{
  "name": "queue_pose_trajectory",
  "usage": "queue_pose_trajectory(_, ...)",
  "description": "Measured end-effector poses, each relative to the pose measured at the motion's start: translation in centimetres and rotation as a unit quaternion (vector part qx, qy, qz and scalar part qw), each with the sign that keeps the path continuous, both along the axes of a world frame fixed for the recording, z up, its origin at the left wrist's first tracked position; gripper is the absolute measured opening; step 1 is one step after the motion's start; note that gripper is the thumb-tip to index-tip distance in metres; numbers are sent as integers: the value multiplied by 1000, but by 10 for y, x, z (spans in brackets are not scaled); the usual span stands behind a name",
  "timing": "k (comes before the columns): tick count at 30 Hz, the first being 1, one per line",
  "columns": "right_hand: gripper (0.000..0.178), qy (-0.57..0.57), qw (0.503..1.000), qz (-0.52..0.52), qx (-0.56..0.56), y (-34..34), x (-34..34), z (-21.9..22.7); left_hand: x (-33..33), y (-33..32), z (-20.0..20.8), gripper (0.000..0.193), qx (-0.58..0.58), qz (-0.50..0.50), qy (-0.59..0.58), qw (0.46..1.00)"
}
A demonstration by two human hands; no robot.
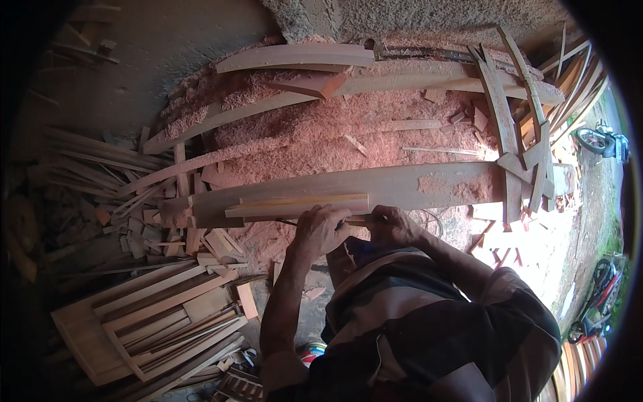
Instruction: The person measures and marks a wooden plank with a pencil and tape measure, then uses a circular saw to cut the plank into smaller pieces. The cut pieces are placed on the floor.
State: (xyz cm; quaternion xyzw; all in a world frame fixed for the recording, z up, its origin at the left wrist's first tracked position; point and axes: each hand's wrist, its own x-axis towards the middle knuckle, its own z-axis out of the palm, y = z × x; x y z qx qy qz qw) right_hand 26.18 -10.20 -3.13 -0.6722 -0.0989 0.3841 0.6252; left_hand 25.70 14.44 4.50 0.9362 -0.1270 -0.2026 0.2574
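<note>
My left hand (320,229) is closed at the near edge of a long wooden plank (415,181), its fingers curled beside a light board (298,205) that lies on the plank. My right hand (395,226) is closed a little to the right, with its thumb and fingers pressed together. A thin brown strip (359,219) spans the gap between both hands, close to my body; its ends are hidden in the fingers, and its exact kind is too small to make out.
Pink wood shavings (295,154) cover the ground beyond the plank. Crossed wooden bars (526,157) rest over its right end. Wooden frames (167,321) and offcuts lie at lower left. Curved beams (295,57) lie at the far side. Motorcycles (596,142) stand outside at right.
</note>
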Motion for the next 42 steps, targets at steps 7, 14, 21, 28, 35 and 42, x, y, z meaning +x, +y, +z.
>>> queue_pose_trajectory(7,36,59,981,-173,-70,28,-5,-6,105,-14,-16,29,157,-192,164,955)
queue_pose_trajectory(14,41,117,935,-322,-87,61,-37,-33,149,-30,-48,33,184,-361,237,883)
queue_pose_trajectory(21,39,103,862,-473,-147,100,-61,-70,163,-64,-58,25,212,-441,262,832)
queue_pose_trajectory(28,40,106,828,-545,-85,117,-62,-62,166,-67,-96,36,203,-473,304,802)
queue_pose_trajectory(35,38,86,854,-500,-113,118,-67,-37,158,-87,-65,40,254,-477,282,793)
queue_pose_trajectory(42,39,91,855,-506,-71,119,-67,-37,155,-101,-58,40,286,-492,269,777)
